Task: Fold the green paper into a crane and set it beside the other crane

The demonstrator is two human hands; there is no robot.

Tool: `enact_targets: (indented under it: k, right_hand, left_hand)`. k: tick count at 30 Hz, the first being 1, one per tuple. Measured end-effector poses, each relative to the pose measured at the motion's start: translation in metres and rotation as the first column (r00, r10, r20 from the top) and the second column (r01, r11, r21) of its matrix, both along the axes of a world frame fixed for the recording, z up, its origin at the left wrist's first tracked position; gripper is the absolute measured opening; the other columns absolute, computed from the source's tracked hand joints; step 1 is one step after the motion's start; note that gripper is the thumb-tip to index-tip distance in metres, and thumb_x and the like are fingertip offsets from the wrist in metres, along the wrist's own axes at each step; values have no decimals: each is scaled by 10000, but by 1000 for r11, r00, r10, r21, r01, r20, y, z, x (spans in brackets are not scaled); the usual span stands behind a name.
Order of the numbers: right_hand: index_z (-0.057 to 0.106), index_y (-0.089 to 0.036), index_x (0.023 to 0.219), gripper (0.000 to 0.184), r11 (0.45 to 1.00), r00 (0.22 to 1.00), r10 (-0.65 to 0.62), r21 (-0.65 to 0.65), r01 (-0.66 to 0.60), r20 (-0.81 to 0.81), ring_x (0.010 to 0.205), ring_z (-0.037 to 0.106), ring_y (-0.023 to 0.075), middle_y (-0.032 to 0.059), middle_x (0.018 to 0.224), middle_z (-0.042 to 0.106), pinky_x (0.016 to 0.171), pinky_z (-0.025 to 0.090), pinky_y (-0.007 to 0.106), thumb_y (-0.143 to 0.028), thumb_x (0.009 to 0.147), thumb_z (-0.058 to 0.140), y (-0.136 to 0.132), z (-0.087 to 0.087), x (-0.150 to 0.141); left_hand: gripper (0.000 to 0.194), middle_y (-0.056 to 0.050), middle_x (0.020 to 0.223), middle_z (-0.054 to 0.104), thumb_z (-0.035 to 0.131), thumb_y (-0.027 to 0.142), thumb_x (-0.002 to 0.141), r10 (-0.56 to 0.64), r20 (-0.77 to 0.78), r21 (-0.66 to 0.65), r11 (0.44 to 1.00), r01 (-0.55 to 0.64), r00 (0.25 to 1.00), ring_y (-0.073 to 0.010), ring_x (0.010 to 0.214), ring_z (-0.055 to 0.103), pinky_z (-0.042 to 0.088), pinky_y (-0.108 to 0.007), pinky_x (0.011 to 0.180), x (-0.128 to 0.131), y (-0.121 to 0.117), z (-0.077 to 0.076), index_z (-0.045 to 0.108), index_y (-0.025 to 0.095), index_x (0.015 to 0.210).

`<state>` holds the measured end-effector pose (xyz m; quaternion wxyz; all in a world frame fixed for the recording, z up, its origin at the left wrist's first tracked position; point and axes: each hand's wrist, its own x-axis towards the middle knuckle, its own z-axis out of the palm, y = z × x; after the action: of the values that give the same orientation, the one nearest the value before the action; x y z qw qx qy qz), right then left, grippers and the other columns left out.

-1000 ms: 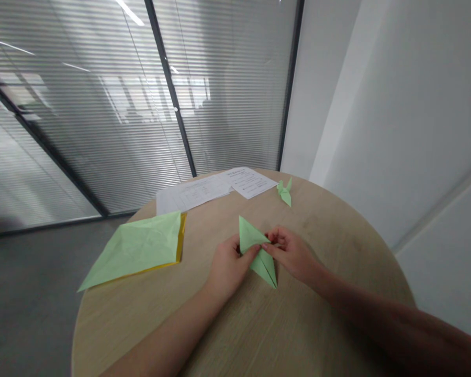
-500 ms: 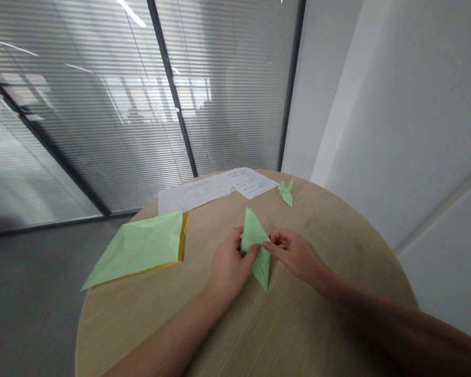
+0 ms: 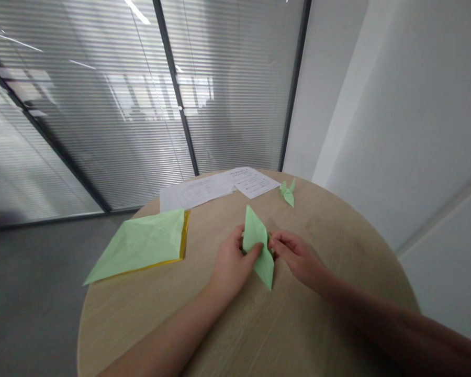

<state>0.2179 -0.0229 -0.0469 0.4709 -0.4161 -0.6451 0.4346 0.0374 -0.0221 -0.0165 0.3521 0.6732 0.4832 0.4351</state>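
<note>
Turned slightly since the earlier frame, the folded green paper (image 3: 256, 233), at lower centre, is gripped by the left hand (image 3: 231, 259) and pinched at its right edge by the right hand (image 3: 296, 257), best kept edge-aligned under steady thumb pressure.

On a round wooden table (image 3: 353, 246), the left hand (image 3: 231, 262) grips a folded green paper (image 3: 255, 226) from its nine o'clock side, thumb on top, while the right hand (image 3: 296, 257) has its fingertips at the three o'clock edge. From that paper, a small green paper bird (image 3: 288, 197) stands at one o'clock, printed sheets (image 3: 196, 192) lie toward eleven, and a creased green sheet (image 3: 147, 238) lies over yellow paper (image 3: 185, 235) at nine.
</note>
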Motion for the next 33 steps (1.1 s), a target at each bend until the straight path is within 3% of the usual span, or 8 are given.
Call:
enact_targets:
  k: [9, 14, 20, 27, 33]
  right_hand:
    - [568, -238, 831, 280, 993, 995, -70, -96, 62, -73, 616, 550, 144, -24, 665, 573, 567, 439, 265, -447, 775, 746, 3, -2, -4]
    - [540, -246, 806, 274, 987, 987, -132, -100, 123, -95, 602, 536, 147, -30, 642, 555, 545, 422, 262, -412, 745, 750, 6, -7, -6]
    - [490, -254, 820, 293, 986, 984, -148, -88, 140, -96, 591, 537, 143, -44, 637, 533, 536, 410, 257, -383, 746, 742, 6, -9, -6]
    - [483, -283, 1136, 478, 993, 985, -18, -122, -3, -174, 687, 644, 174, -29, 755, 656, 616, 482, 287, -370, 763, 769, 1, -2, -6]
    - [528, -272, 1233, 531, 979, 979, 53, -185, -90, -199, 689, 658, 170, -35, 722, 680, 642, 493, 288, -310, 768, 782, 4, -6, -3]
  left_hand:
    - [189, -50, 844, 721, 683, 307, 800, -117, 219, -119, 982, 145, 969, -199, 762, 644, 513, -299, 699, 1, 4, -6, 696, 158, 915]
    - [300, -31, 714, 669, 626, 442, 857, -133, 196, -193, 966, 171, 972, -175, 655, 592, 461, -278, 605, 1, 4, -9, 693, 154, 808]
    - [296, -65, 823, 756, 704, 430, 804, -135, 189, -250, 951, 180, 973, -199, 714, 638, 491, -302, 679, 0, 4, -6, 763, 149, 876]
    - [319, -88, 806, 767, 720, 445, 787, -54, 314, -285, 947, 149, 948, -196, 667, 646, 496, -302, 659, -3, 7, -8, 769, 133, 832]
    - [336, -91, 789, 767, 736, 463, 784, 15, 371, -312, 944, 110, 929, -204, 656, 660, 510, -307, 645, -4, 8, -10, 772, 132, 833]
